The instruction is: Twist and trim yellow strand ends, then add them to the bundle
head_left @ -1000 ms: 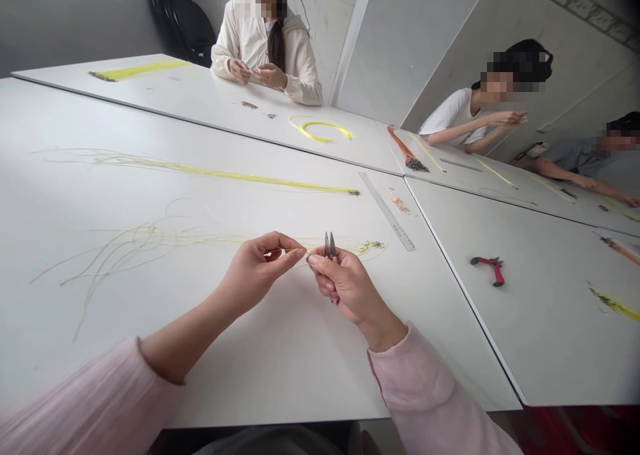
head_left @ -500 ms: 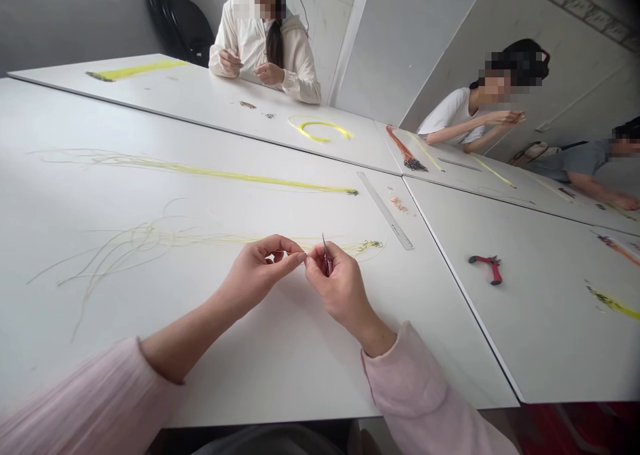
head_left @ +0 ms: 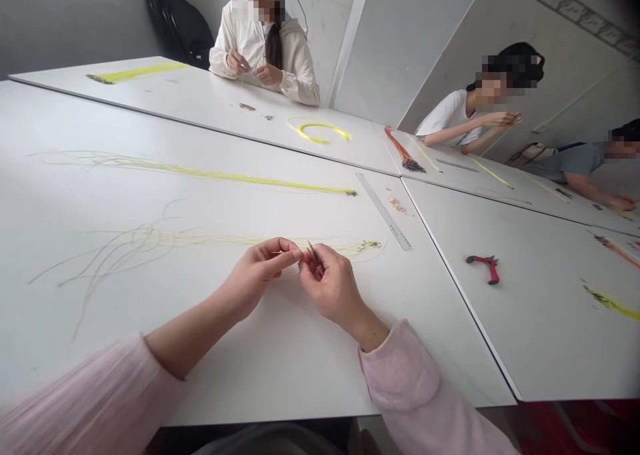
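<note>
My left hand [head_left: 265, 265] is closed, with thumb and forefinger pinched on something too small to make out. Its fingertips meet those of my right hand [head_left: 333, 281], which is also closed. Out of my right fist sticks the slim, pointed metal tip of small scissors [head_left: 313, 251]; their lower part is hidden in the fingers. Just behind both hands lies a loose bundle of pale yellow fishing lines [head_left: 210, 241], with dark hooks [head_left: 370, 245] at its right end. Farther back, a tighter yellow line bundle [head_left: 250, 179] stretches across the white table [head_left: 125, 388].
A clear ruler [head_left: 384, 211] lies beside small orange-pink bits [head_left: 397, 205]. Red-handled pliers [head_left: 486, 268] rest on the right table. Yellow coiled line [head_left: 320, 133] and an orange bundle [head_left: 400, 149] lie farther off. Several people sit across, including one in a cream jacket [head_left: 295, 48].
My right hand has shifted slightly left and turned, so the scissors' tip now leans left over the fingertips. My left hand has barely moved, still pinching.
</note>
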The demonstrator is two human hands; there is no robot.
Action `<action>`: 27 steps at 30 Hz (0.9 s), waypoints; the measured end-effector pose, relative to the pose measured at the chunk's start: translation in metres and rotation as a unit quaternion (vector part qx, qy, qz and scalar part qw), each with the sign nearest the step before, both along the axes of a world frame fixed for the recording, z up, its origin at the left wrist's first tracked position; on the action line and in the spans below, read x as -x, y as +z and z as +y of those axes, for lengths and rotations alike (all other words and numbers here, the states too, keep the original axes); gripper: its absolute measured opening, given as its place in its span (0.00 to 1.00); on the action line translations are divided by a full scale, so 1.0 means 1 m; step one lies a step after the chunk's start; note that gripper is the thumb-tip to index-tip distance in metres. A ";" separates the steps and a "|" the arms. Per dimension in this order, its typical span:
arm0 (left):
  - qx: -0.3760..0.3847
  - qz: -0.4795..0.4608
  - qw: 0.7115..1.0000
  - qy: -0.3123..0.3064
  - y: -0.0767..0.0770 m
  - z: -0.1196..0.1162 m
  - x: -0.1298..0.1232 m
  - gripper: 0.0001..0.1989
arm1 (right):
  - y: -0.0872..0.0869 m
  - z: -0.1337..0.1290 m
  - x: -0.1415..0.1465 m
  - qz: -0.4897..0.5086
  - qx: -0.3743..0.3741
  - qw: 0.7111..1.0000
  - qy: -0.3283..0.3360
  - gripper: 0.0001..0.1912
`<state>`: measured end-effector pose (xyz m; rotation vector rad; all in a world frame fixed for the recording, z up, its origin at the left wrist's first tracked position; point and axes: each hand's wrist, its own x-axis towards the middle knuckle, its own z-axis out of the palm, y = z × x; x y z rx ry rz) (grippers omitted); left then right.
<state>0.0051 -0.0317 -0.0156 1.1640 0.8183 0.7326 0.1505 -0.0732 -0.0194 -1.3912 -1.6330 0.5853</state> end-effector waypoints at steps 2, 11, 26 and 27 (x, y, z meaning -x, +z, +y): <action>-0.005 -0.017 1.000 -0.012 0.002 0.000 -0.001 0.09 | 0.000 0.000 0.000 0.009 0.007 1.000 0.009 0.09; -0.026 0.028 0.996 0.075 0.003 0.002 0.003 0.12 | 0.005 -0.001 -0.001 0.096 0.081 0.992 0.017 0.07; -0.052 0.074 0.993 0.073 0.006 -0.003 -0.003 0.12 | 0.003 0.002 0.001 0.147 0.062 0.986 -0.046 0.10; -0.055 0.077 0.993 0.071 0.006 -0.003 -0.002 0.12 | 0.003 0.002 0.001 0.146 0.064 0.986 -0.041 0.10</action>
